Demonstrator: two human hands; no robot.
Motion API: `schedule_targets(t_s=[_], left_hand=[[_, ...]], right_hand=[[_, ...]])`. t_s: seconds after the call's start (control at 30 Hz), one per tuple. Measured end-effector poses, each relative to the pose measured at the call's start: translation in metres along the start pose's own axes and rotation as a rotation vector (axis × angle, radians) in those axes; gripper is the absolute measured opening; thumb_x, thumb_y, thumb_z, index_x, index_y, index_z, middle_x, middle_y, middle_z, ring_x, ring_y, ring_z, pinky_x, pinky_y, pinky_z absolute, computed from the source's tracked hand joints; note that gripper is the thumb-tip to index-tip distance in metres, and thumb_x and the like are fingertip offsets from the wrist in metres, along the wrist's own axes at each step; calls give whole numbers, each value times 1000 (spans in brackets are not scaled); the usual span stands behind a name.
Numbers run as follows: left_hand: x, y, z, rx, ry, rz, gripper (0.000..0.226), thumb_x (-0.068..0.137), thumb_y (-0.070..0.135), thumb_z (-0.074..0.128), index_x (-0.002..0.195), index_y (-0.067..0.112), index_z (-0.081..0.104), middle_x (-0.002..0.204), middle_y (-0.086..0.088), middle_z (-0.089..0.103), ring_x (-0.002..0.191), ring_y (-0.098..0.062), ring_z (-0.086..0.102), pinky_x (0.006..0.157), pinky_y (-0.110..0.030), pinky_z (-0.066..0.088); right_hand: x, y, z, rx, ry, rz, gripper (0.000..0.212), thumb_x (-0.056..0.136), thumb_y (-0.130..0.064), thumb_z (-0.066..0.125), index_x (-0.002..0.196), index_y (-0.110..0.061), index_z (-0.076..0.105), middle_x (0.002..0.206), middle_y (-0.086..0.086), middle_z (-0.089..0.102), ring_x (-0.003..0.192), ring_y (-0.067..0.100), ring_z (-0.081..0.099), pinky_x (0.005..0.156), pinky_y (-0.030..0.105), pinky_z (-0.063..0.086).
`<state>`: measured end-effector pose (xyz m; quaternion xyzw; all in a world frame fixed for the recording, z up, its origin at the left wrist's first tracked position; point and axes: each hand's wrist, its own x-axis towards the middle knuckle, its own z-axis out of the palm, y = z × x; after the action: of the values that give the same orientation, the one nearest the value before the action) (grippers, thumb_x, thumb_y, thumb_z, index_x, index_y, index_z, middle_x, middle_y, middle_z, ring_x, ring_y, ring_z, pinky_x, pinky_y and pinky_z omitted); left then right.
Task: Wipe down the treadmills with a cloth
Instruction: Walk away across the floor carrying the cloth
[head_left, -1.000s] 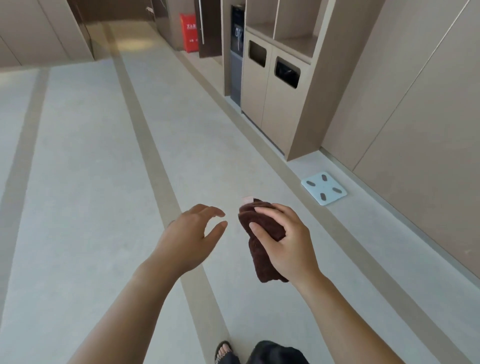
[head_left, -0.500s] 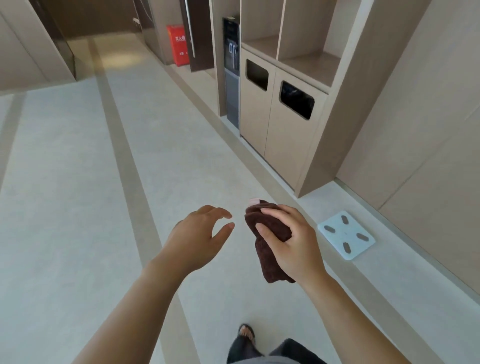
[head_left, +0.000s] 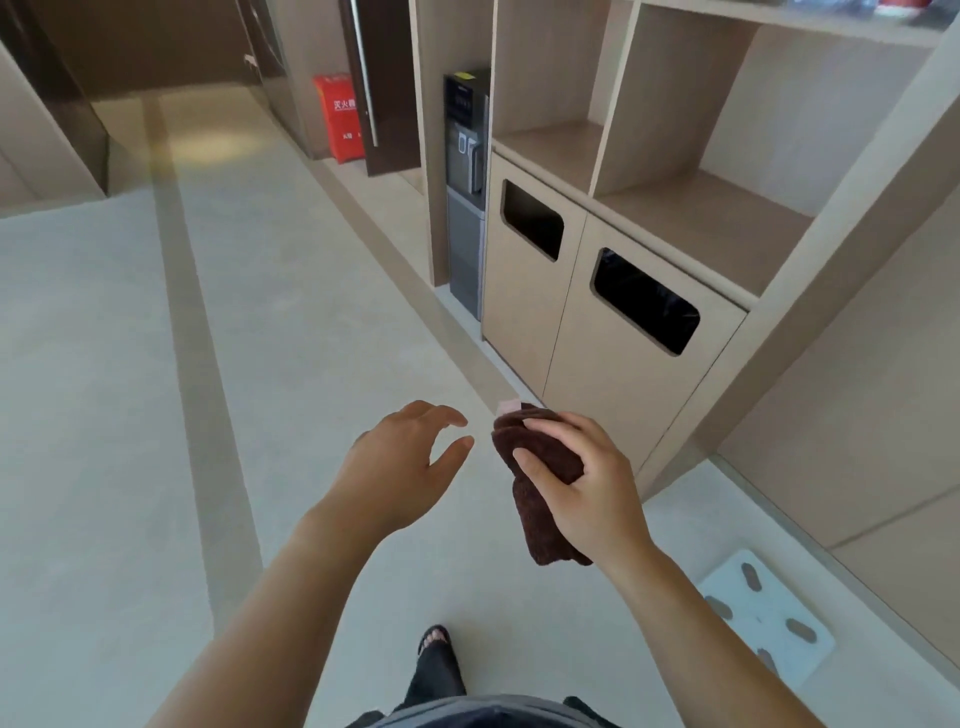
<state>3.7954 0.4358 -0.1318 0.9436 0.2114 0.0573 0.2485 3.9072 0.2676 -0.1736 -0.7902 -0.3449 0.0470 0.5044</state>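
Hands: right hand (head_left: 587, 483) is clamped around a folded dark-brown cloth (head_left: 540, 493), thumb across its front; left hand (head_left: 400, 467) is empty, fingers spread and loosely curled, just beside the cloth but not touching it.
Cloth: held in mid-air above the floor (head_left: 260, 364), bunched lengthwise, its lower end hanging below the right hand; a small pale tag shows at its top edge.
Landmark: bin cabinet (head_left: 597, 322) with two dark openings, standing just beyond the cloth and to its right.
Beyond the cabinet: a water dispenser (head_left: 466, 192) touching its far side; further along, a red fire-extinguisher box (head_left: 340, 117) beside a dark door.
Near side of the cabinet: a white bathroom scale (head_left: 763, 618) lies on the floor by the wall.
Above the cabinet: open shelf compartments, the ones fully in view empty.
Step in hand: carrying the cloth; no treadmill is in view, so wiping appears not yet begun.
Next move: likely calls for reaching a treadmill, then perhaps the free hand helping to open the cloth flat.
Count: two hands, one cloth, two bin openings, one scale, one dispenser, one sandalled foot (head_left: 435, 636) visible.
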Motion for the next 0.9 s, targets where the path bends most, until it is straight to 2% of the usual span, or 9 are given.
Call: schedule_targets(t_s=[0.17,0.37,0.47,0.57,0.67,0.8,0.9], left_hand=[[159,0,-20,5,-44,133,35,91,48,41,119,31,54,125,9,57,107,-13,56,94,-40,47],[327,23,-2,-4,-153,284,35,91,49,43,119,32,54,126,9,57,106,-12,55,90,-32,47],[408,42,12,-5,-175,346,35,91,47,43,120,31,53,126,7,56,109,-12,54,92,-34,47],[486,67,22,-2,-196,388,35,92,46,43,121,30,53,126,6,56,107,-13,55,93,-38,47],[555,92,28,-6,-210,423,34,92,45,44,121,30,53,123,7,57,103,-13,56,92,-40,47],[628,118,34,-28,-222,460,33,92,40,46,120,27,55,123,5,58,108,-15,55,91,-36,46],[671,137,38,-39,-263,488,32,91,39,47,120,27,55,123,6,57,98,-16,58,89,-37,47]], right_hand=[[124,22,-2,-33,127,59,28,80,-36,70,108,-35,67,113,-18,58,105,-7,53,89,4,37],[238,78,-31,-74,281,158,28,80,-38,69,108,-36,67,115,-21,55,107,-6,52,90,3,35],[299,116,-52,-98,340,196,28,80,-35,71,108,-34,68,118,-14,58,109,-3,53,93,8,37],[364,152,-78,-133,361,222,28,80,-35,70,108,-34,68,120,-13,57,110,-4,51,94,8,36],[421,182,-106,-172,382,250,29,80,-39,68,109,-36,67,120,-13,57,111,1,53,97,16,39],[482,216,-140,-256,456,292,28,80,-40,69,107,-37,67,117,-12,58,106,2,55,90,2,32],[518,240,-160,-315,512,307,28,79,-43,68,106,-37,67,115,-16,56,105,4,56,89,0,31]])
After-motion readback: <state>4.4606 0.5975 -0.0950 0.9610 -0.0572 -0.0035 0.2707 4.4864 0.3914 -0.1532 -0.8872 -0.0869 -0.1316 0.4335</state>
